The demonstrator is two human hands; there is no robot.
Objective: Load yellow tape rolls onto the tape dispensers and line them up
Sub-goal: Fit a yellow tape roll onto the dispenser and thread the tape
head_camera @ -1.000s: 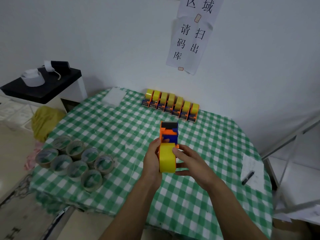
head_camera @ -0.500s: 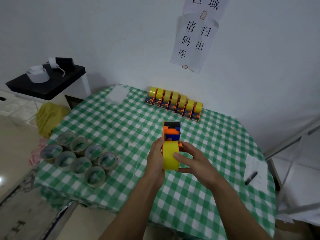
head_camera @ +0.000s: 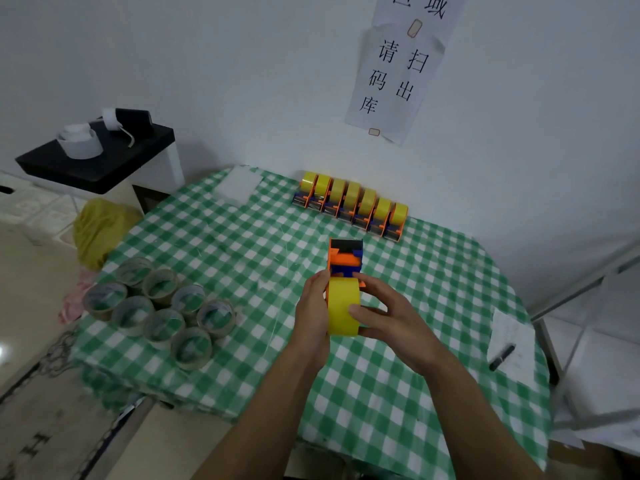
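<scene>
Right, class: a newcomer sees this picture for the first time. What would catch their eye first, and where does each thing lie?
The bright yellow tape roll stands out first, held over mid-table on its orange and blue dispenser between the left hand and right hand. Next comes the row of loaded dispensers by the wall at the far edge. A cluster of brownish rolls sits at the left side of the green checked cloth.

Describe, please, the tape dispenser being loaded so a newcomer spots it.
On the checked green tablecloth, seven loaded dispensers line the wall. Before them, the orange-and-blue plastic dispenser with a yellow tape roll alone is gripped by left hand and right hand.
</scene>
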